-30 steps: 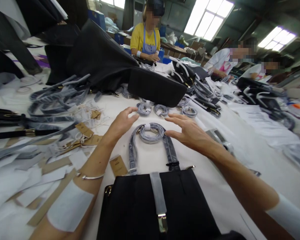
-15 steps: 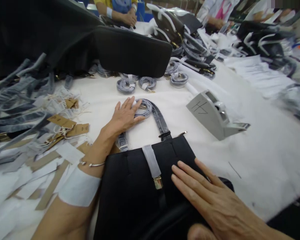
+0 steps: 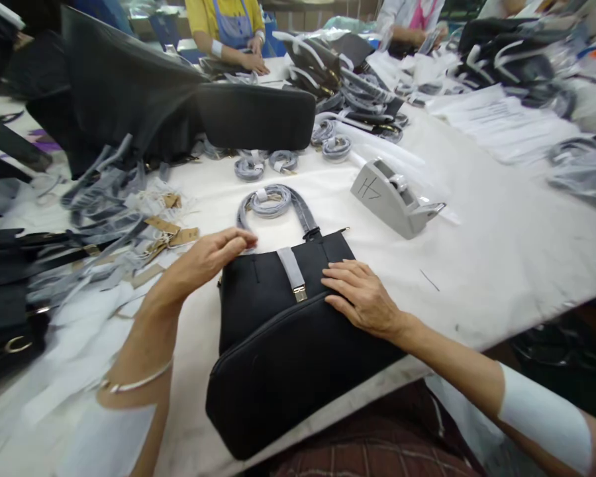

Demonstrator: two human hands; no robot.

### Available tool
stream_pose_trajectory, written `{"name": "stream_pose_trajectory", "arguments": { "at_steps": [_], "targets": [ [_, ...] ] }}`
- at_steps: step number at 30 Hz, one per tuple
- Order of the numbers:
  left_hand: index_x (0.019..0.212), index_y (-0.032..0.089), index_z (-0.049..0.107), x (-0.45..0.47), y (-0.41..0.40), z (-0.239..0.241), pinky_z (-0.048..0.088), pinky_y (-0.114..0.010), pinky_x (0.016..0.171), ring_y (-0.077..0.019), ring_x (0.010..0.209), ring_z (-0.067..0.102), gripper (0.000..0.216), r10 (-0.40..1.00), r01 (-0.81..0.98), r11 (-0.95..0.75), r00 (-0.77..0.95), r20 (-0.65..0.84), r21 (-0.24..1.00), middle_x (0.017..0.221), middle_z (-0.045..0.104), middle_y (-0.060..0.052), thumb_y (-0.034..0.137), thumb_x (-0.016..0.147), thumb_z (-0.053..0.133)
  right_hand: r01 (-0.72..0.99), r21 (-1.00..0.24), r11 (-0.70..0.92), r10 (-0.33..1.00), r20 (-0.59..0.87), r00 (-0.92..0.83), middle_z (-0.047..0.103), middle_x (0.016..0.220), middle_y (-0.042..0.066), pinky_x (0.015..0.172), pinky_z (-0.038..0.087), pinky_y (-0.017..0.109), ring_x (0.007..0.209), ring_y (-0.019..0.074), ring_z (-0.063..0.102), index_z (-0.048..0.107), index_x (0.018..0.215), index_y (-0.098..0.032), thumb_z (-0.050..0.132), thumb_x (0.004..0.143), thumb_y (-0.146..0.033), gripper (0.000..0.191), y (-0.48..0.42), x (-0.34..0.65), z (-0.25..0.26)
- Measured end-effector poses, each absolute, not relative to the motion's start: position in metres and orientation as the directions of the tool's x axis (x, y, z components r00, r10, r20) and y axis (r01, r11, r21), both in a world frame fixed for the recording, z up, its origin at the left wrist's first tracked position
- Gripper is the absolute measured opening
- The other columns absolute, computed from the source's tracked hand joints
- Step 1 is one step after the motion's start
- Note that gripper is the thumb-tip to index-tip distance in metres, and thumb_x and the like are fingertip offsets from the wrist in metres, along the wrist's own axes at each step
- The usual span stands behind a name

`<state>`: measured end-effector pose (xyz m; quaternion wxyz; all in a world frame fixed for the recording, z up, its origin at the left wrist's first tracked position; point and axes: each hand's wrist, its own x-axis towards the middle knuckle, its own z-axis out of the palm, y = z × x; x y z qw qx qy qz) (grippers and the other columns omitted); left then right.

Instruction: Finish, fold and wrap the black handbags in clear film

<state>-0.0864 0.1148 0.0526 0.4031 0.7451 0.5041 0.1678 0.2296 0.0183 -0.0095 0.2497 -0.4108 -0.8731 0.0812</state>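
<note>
A black handbag (image 3: 258, 298) lies on the white-covered table with its broad base toward me. A pale wrap covers its front strap, above a gold clasp (image 3: 299, 293). The film-wrapped handle (image 3: 304, 211) extends away from me, with a wrapped strap coil (image 3: 271, 202) inside its loop. My left hand (image 3: 213, 258) is at the handle's left foot, fingers together and closed around it; the fingertips are partly hidden. Flat on the bag's right side rests my right hand (image 3: 362, 295), open, its fingers slightly spread.
A grey tape dispenser (image 3: 390, 199) stands at right. Wrapped strap coils (image 3: 336, 148) and another black bag (image 3: 258, 116) lie beyond. Brown tags (image 3: 163, 225) and paper scraps clutter the left. A co-worker in yellow (image 3: 228, 33) is across the table.
My left hand has drawn back from the strap coil to the handle's left foot. My right hand still rests on the bag. The view has shifted, showing more of the bag's base.
</note>
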Motion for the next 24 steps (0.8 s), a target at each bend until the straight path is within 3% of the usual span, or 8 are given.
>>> {"name": "stream_pose_trajectory", "arguments": {
  "at_steps": [2, 6, 10, 13, 16, 18, 20, 24],
  "targets": [
    [0.11, 0.019, 0.068, -0.103, 0.06, 0.056, 0.05, -0.038, 0.091, -0.0269, 0.099, 0.065, 0.052, 0.874, 0.555, -0.044, 0.424, -0.237, 0.831, 0.102, 0.072, -0.01, 0.06, 0.087, 0.046, 0.689, -0.376, 0.62, 0.78, 0.397, -0.484, 0.071, 0.111, 0.008, 0.098, 0.044, 0.044, 0.108, 0.0233, 0.061, 0.068, 0.109, -0.02, 0.058, 0.091, -0.032, 0.023, 0.016, 0.232, -0.006],
    [0.112, 0.02, 0.067, -0.127, -0.026, 0.041, 0.051, -0.039, 0.091, -0.028, 0.1, 0.065, 0.054, 0.964, 0.476, 0.005, 0.232, -0.131, 0.88, 0.11, 0.07, -0.012, 0.062, 0.078, 0.06, 0.716, -0.518, 0.468, 0.87, 0.41, -0.273, 0.072, 0.103, 0.008, 0.091, 0.046, 0.042, 0.097, 0.0227, 0.064, 0.069, 0.108, -0.021, 0.058, 0.091, -0.037, 0.026, 0.01, 0.246, 0.011],
    [0.101, 0.024, 0.072, -0.128, -0.067, 0.028, 0.049, -0.043, 0.095, -0.0299, 0.104, 0.063, 0.052, 0.969, 0.445, -0.029, 0.234, -0.085, 0.895, 0.109, 0.07, -0.011, 0.068, 0.077, 0.057, 0.57, -0.811, 0.134, 0.981, 0.189, 0.038, 0.073, 0.1, 0.006, 0.084, 0.051, 0.037, 0.091, 0.0216, 0.066, 0.07, 0.105, -0.02, 0.059, 0.088, -0.047, 0.034, -0.008, 0.272, 0.02],
    [0.101, 0.023, 0.072, -0.119, -0.084, 0.026, 0.043, -0.047, 0.103, -0.0329, 0.113, 0.059, 0.059, 0.967, 0.378, -0.086, 0.253, -0.013, 0.922, 0.114, 0.068, -0.012, 0.073, 0.074, 0.056, 0.357, -0.934, -0.007, 0.992, 0.039, 0.122, 0.073, 0.096, 0.006, 0.073, 0.054, 0.032, 0.083, 0.0198, 0.067, 0.069, 0.109, -0.019, 0.063, 0.084, -0.049, 0.04, -0.027, 0.287, 0.01],
    [0.118, 0.022, 0.065, -0.106, -0.101, 0.025, 0.04, -0.047, 0.107, -0.0335, 0.123, 0.053, 0.068, 0.983, 0.322, -0.169, 0.117, 0.138, 0.931, 0.124, 0.063, -0.014, 0.072, 0.071, 0.06, 0.243, -0.969, 0.036, 0.985, 0.075, 0.153, 0.072, 0.105, 0.006, 0.075, 0.056, 0.032, 0.087, 0.0199, 0.067, 0.065, 0.118, -0.02, 0.071, 0.078, -0.045, 0.047, -0.041, 0.296, -0.002],
    [0.119, 0.025, 0.063, -0.096, -0.114, 0.024, 0.037, -0.048, 0.11, -0.0317, 0.124, 0.052, 0.059, 0.957, 0.382, -0.282, 0.046, 0.287, 0.88, 0.126, 0.062, -0.012, 0.061, 0.074, 0.067, 0.255, -0.961, 0.107, 0.978, 0.148, 0.148, 0.069, 0.115, 0.007, 0.082, 0.055, 0.035, 0.095, 0.0213, 0.066, 0.063, 0.121, -0.022, 0.073, 0.076, -0.042, 0.051, -0.045, 0.302, -0.003],
    [0.116, 0.028, 0.064, -0.088, -0.124, 0.022, 0.037, -0.049, 0.11, -0.0296, 0.122, 0.054, 0.046, 0.911, 0.478, -0.394, 0.088, 0.404, 0.785, 0.123, 0.064, -0.009, 0.047, 0.075, 0.074, 0.305, -0.936, 0.176, 0.969, 0.219, 0.113, 0.066, 0.121, 0.008, 0.091, 0.052, 0.038, 0.104, 0.0231, 0.064, 0.063, 0.12, -0.023, 0.073, 0.076, -0.041, 0.048, -0.046, 0.307, 0.001],
    [0.12, 0.03, 0.059, -0.076, -0.131, 0.016, 0.042, -0.048, 0.106, -0.0261, 0.119, 0.056, 0.044, 0.818, 0.55, -0.539, 0.164, 0.551, 0.637, 0.12, 0.065, -0.006, 0.028, 0.079, 0.073, 0.338, -0.892, 0.3, 0.926, 0.358, 0.123, 0.065, 0.119, 0.01, 0.097, 0.047, 0.042, 0.111, 0.0253, 0.06, 0.066, 0.108, -0.021, 0.071, 0.079, -0.038, 0.034, -0.049, 0.306, 0.004]
  ]
}}
